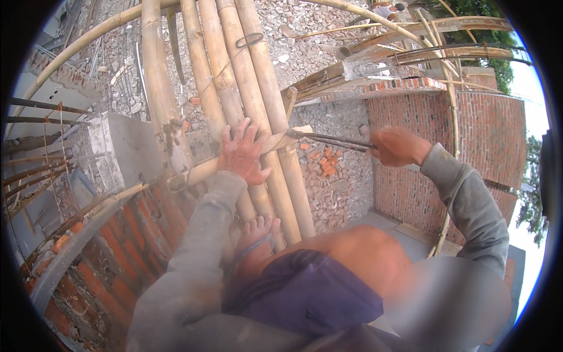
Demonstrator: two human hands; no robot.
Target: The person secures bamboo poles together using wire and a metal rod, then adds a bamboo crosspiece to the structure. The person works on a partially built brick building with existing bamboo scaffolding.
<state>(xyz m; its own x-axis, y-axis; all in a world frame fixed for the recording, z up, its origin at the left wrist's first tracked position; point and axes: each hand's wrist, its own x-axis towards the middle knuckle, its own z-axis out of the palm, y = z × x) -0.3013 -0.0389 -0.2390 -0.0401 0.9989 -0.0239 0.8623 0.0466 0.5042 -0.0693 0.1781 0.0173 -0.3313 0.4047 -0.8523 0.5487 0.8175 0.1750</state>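
My left hand (241, 154) lies with fingers spread across the lengthwise bamboo poles (267, 76), where a bamboo crosspiece (202, 171) passes beneath them. My right hand (399, 145) is wrapped round the dark handles of long pincers (334, 139). Their jaws meet the end of the crosspiece at the right edge of the poles; whether they grip wire there is too small to tell. Further up, a loop of dark wire (249, 40) is tied round the poles. My sandalled foot (258, 234) rests on the same poles, just below my left hand.
Rubble ground (328, 199) lies far below, with broken red bricks (326, 161) on it. A brick wall (410, 188) stands right; another brick wall (123, 246) runs close on the left. Rebar rods (44, 158) stick out at left. A person (387, 10) is far off, top right.
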